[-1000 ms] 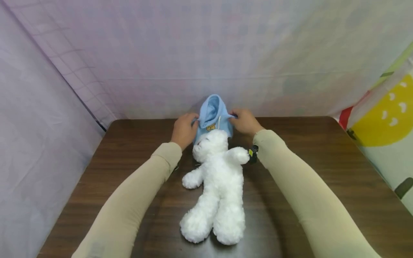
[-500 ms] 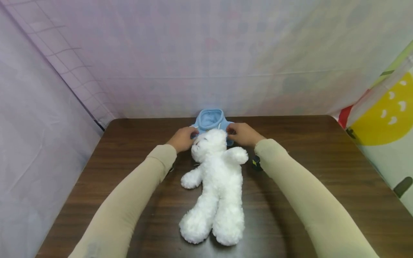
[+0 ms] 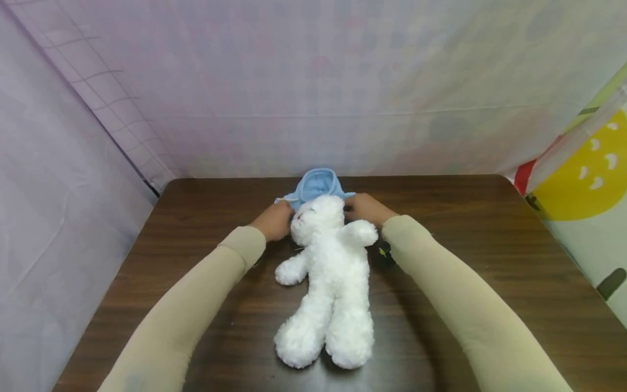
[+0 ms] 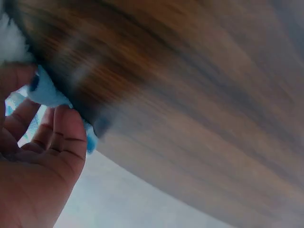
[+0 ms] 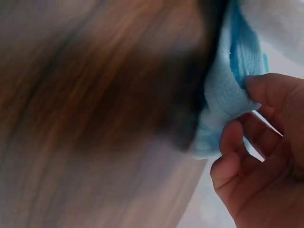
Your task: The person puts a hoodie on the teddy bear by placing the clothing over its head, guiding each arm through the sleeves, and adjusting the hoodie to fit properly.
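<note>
A white plush bear [image 3: 338, 272] lies on its back on the table, head toward the far edge and turned leftward. Just beyond its head is a small light-blue hoodie [image 3: 315, 186], its hood opening facing up and its lower part hidden behind the head. My left hand [image 3: 276, 219] pinches the hoodie's edge on the left; the left wrist view has thumb and fingers around the blue cloth [image 4: 49, 92]. On the other side, my right hand [image 3: 366, 209] pinches the hem between thumb and fingers, with the fabric [image 5: 223, 92] folded there in the right wrist view.
The dark wooden table [image 3: 455, 261] has its far edge right behind the hoodie. A pale patterned curtain [image 3: 313, 87] hangs behind it, and white cloth [image 3: 59, 218] hangs on the left. A yellow-printed cloth [image 3: 588, 174] is at the right.
The hoodie has come down from its raised position to behind the bear's head. Both hands have moved nearer, to either side of the head. The bear has barely moved.
</note>
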Available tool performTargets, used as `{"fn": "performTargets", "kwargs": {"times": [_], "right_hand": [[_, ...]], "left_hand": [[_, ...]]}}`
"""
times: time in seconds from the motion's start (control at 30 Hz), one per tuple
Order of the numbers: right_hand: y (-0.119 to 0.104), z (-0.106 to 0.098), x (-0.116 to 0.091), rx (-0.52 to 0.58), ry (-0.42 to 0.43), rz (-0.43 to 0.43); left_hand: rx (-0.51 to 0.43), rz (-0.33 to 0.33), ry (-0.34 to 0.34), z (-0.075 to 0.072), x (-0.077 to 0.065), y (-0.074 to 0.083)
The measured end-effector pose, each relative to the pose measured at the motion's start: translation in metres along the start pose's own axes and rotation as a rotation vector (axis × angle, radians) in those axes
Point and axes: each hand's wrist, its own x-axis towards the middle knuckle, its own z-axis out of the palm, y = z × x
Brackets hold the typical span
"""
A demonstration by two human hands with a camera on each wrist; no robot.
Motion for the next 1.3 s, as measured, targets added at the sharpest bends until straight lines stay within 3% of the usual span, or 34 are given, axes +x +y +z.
{"fn": "performTargets", "kwargs": {"times": [0.13, 0.2, 0.5, 0.7, 0.87, 1.03, 1.13, 1.3], "right_hand": [[-0.009, -0.007, -0.001, 0.068, -0.018, 0.047], [-0.012, -0.010, 0.000, 0.098, -0.018, 0.060], [-0.018, -0.032, -0.001, 0.172, -0.007, 0.028], [-0.017, -0.048, -0.008, 0.360, -0.087, 0.120], [-0.010, -0.059, -0.013, 0.522, -0.210, 0.134], [-0.010, -0.070, -0.020, 0.544, -0.333, 0.068], [-0.011, -0.076, -0.025, 0.500, -0.349, 0.024], [-0.014, -0.080, -0.030, 0.428, -0.292, 0.018]], "left_hand": [[-0.009, 0.018, -0.017, -0.001, -0.008, 0.001], [-0.062, -0.005, -0.026, -0.003, -0.011, 0.004], [-0.511, -0.236, 0.028, -0.011, -0.021, 0.015], [-0.757, -0.356, 0.033, -0.018, -0.024, 0.022], [-0.820, -0.377, 0.059, -0.020, -0.024, 0.028], [-0.847, -0.377, 0.106, -0.022, -0.029, 0.033], [-0.898, -0.378, 0.138, -0.022, -0.031, 0.036], [-0.977, -0.368, 0.176, -0.021, -0.034, 0.039]]}}
